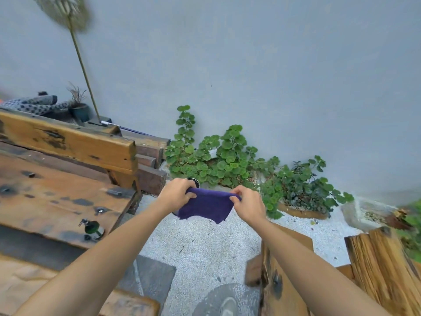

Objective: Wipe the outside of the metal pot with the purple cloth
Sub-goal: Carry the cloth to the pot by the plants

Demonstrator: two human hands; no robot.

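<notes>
White gravel [200,247] covers the ground beneath both outstretched forearms. Left hand [176,196] and right hand [247,207] each pinch a top corner of the purple cloth [205,205], which hangs stretched between them. Just behind the left hand, a dark round rim shows, the metal pot [195,181], mostly hidden by hand and cloth. Left of the left hand sits a worn wooden bench [57,190]. Beyond the right hand, green leafy plants [227,156] grow against a grey wall [250,65].

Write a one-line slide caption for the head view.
Both hands, left and right, stretch a purple cloth over white gravel, the pot mostly hidden behind.
</notes>
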